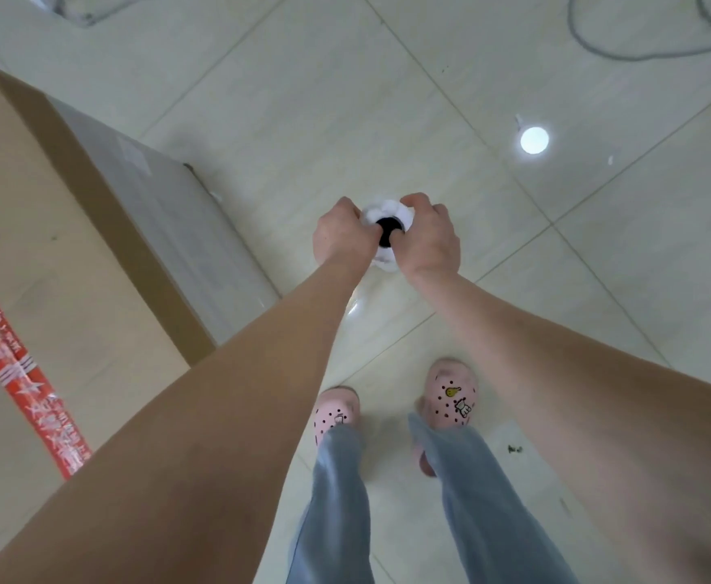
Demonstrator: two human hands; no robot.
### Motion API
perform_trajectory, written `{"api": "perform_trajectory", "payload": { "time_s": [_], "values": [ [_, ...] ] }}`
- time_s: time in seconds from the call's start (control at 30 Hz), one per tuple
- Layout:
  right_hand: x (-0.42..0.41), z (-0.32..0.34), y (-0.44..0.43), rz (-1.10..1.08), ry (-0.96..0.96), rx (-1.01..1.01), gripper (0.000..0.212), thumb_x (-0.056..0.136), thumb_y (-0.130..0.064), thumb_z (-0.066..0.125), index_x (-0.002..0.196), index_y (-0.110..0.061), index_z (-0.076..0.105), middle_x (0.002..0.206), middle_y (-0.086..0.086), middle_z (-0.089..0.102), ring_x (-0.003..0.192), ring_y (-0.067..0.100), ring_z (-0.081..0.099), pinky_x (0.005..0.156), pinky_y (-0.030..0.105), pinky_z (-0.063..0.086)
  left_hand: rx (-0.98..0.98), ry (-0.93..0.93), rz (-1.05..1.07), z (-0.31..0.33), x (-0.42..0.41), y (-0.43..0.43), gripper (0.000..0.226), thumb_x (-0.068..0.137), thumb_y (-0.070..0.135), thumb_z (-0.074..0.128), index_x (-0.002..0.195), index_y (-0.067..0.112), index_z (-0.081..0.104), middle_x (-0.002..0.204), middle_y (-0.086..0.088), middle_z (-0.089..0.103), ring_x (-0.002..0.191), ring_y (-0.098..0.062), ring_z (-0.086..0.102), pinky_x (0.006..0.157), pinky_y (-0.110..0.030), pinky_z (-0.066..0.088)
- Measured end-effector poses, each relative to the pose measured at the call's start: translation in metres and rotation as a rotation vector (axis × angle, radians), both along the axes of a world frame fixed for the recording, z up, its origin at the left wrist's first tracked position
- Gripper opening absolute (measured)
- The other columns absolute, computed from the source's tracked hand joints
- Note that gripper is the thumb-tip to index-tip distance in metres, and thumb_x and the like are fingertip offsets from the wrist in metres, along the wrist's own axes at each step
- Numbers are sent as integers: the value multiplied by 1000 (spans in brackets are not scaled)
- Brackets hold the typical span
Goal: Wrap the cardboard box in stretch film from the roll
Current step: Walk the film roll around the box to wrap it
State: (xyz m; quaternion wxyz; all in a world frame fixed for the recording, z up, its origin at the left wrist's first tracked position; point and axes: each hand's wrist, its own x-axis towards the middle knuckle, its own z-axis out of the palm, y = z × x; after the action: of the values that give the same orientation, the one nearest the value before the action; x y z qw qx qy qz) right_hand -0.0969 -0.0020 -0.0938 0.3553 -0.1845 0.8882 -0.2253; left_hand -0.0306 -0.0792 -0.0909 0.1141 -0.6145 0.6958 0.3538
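You had nothing there that could be read. The red tape (16, 364) running across the top of your cardboard box (50, 246) carried white print and star marks, but the lettering was too blurred to make out.

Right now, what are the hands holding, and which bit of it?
The stretch film roll, by its top end: the left hand and right hand grip opposite sides, thumbs at the dark core hole.
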Motion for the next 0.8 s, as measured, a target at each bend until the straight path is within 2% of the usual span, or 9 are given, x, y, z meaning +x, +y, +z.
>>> {"api": "perform_trajectory", "payload": {
  "time_s": [0.1,0.27,0.4,0.53,0.6,0.7,0.8],
  "values": [
    [3,-3,-2,-22,-64,-16,36,91,-22,48,127,-27,48,110,6,51,83,21,48,69,29,34,64,56,-5,-1,8,-9,23,82,33,65,94,19,50,89,4,59,79,-18,56,57,-25,37],
    [12,-9,-2,-84,-144,5,44,92,-25,49,135,-22,43,118,8,55,103,27,56,73,30,38,106,133,-54,-2,25,-6,25,80,30,69,97,20,54,94,6,60,85,-13,56,57,-18,37],
    [19,-12,7,-226,-185,-72,55,89,-32,58,137,-16,38,124,9,53,102,25,58,76,30,43,73,193,-51,-4,27,-3,37,82,28,68,117,20,59,108,3,66,93,-13,60,71,-21,40],
    [24,-19,8,-249,-164,-99,44,90,-36,55,129,-17,45,118,8,57,90,22,55,72,29,41,18,229,-104,-9,30,-2,41,83,31,67,121,19,58,114,1,66,104,-17,61,75,-22,42],
    [28,-20,8,-240,-153,-87,46,92,-37,51,133,-18,43,120,8,55,98,25,58,73,29,40,13,252,-128,-8,36,-1,48,82,34,68,126,19,56,118,1,65,107,-17,60,80,-23,44],
    [35,-19,12,-236,-131,-79,49,94,-36,48,138,-16,38,126,9,53,107,27,56,75,29,39,-4,262,-198,-6,43,1,46,82,33,67,125,18,57,119,1,65,109,-17,60,83,-24,44],
    [40,-16,17,-252,-84,-99,53,95,-36,47,142,-14,35,131,11,50,112,28,54,78,29,37,-25,282,-209,-5,51,2,52,86,31,62,134,16,50,128,0,60,115,-19,58,93,-31,47]
  ]
}}
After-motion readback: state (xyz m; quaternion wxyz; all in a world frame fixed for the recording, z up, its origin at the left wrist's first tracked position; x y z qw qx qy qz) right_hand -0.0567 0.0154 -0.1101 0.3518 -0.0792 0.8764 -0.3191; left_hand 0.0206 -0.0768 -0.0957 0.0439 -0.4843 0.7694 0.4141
